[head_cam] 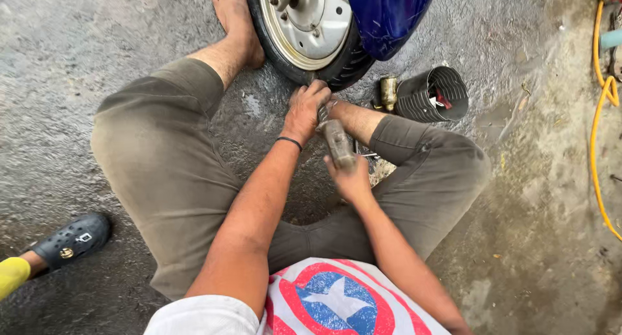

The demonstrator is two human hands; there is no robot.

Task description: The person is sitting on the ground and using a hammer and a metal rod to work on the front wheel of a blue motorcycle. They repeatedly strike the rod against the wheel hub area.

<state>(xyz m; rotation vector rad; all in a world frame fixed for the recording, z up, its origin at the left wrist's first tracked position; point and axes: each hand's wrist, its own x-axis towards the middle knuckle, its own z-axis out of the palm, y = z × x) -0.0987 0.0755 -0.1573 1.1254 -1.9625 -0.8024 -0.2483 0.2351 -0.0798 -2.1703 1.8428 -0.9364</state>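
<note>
The person sits on the wet concrete floor [518, 244] with knees spread, bare feet planted either side of a small scooter wheel [304, 24]. The left hand [304, 109] is pressed down at the bottom of the black tyre [343, 66], fingers curled together over the rubber where it meets the ground; a thin dark band circles that wrist. Just beside it, lower and a little to the right, the right hand [350, 179] is wrapped tight round the grip end of a grimy grey metal tool [338, 142]. The tool runs up from that fist toward the tyre, its far end tucked under the left hand's fingers, so I cannot tell exactly what its tip touches.

To the right of the wheel, near the right shin, a black ribbed cup [433, 93] lies on its side with small bits inside, and a brass-coloured fitting [388, 92] stands just beside it. A blue body panel [389, 14] overhangs the wheel. A yellow hose [599, 127] snakes along the right edge. At lower left, another person's foot in a black clog [72, 239] rests well apart.
</note>
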